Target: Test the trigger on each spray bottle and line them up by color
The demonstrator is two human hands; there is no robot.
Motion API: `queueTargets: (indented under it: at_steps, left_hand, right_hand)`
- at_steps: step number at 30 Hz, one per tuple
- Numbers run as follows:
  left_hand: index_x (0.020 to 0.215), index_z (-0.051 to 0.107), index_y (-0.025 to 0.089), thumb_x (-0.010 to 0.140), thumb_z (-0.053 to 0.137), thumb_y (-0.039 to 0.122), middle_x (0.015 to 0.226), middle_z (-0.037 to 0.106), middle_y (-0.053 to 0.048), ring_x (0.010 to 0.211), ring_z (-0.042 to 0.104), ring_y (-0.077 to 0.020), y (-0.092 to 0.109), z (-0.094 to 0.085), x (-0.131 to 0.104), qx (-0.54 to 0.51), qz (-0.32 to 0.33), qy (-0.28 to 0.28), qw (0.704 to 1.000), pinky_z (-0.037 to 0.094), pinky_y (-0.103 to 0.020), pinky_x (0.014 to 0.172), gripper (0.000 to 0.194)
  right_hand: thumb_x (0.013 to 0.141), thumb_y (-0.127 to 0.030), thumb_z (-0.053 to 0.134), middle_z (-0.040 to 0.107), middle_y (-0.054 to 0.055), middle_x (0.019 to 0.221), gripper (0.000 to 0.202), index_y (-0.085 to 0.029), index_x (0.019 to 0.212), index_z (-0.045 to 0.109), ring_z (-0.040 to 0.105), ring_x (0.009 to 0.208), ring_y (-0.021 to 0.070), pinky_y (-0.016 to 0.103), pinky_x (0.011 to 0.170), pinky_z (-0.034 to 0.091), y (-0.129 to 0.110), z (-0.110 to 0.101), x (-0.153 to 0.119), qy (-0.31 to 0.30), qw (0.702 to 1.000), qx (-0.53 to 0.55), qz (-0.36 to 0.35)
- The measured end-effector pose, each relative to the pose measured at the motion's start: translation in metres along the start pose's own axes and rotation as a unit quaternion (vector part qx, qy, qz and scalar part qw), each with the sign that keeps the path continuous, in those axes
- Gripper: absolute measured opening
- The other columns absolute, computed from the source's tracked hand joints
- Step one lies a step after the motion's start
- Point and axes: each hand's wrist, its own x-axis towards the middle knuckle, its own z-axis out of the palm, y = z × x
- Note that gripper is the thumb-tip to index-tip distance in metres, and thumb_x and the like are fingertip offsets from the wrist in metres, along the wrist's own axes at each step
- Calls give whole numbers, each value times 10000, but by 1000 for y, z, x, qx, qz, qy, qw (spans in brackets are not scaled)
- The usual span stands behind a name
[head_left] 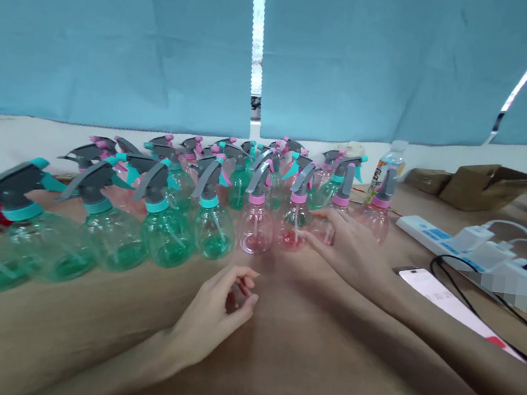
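Observation:
Several spray bottles with grey heads stand in rows on the brown table (281, 366). Green ones, such as a green bottle (213, 233), fill the left of the front row. Toward the right are pink ones, including a pink bottle (256, 230). My right hand (349, 243) reaches to the front of the pink bottles, thumb and forefinger apart, at another pink bottle (294, 230); whether it touches is unclear. In front of the row, my left hand (219, 304) hovers near the table with curled fingers apart and nothing between them.
At the right lie a white power strip (436, 235) with plugs and cables, a phone (452, 307) and an open cardboard box (486, 186). A labelled drink bottle (390, 165) stands behind the pink bottles. A blue curtain (168, 38) hangs at the back.

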Motion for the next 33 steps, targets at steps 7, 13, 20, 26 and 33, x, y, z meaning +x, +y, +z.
queueTargets:
  at_steps: [7,13,20,26,33]
  left_hand:
    - [1035,543,228,857,516,193,888,626,-12,686,602,-141,17,13,-3,10,10,-11,1000,514,-263,605,183]
    - [1043,533,215,855,505,171,893,614,-15,704,600,-139,27,15,-5,11,7,-18,1000,505,-253,595,195]
    - [1027,546,222,861,522,206,871,608,-4,683,599,-140,40,14,1,-15,-11,13,1000,496,-281,617,169]
    - [996,540,203,871,542,261,909,611,-27,772,612,-167,49,14,23,-57,-31,75,995,513,-326,686,138]
    - [1165,480,195,815,647,329,1203,561,-97,1049,604,-227,58,16,56,-98,-11,92,991,513,-426,903,410]
  right_hand:
    - [860,-493,584,634,193,1228,637,-125,1357,435,621,1069,367,436,788,487,0,22,25,-14,999,16,48]
    - [856,-502,588,687,204,1066,615,-63,1272,476,670,935,363,401,704,477,-7,31,43,-28,997,20,72]
    - [841,-510,592,664,168,1094,507,-136,1179,537,656,955,337,390,689,476,-3,26,36,-21,997,15,67]
    - [860,-499,566,656,150,1089,452,-161,1159,552,659,924,330,403,662,489,-3,12,9,-33,999,19,30]
    - [861,-518,575,671,93,1031,378,-185,1040,571,669,863,290,378,630,488,-17,-20,-29,-68,997,43,-11]
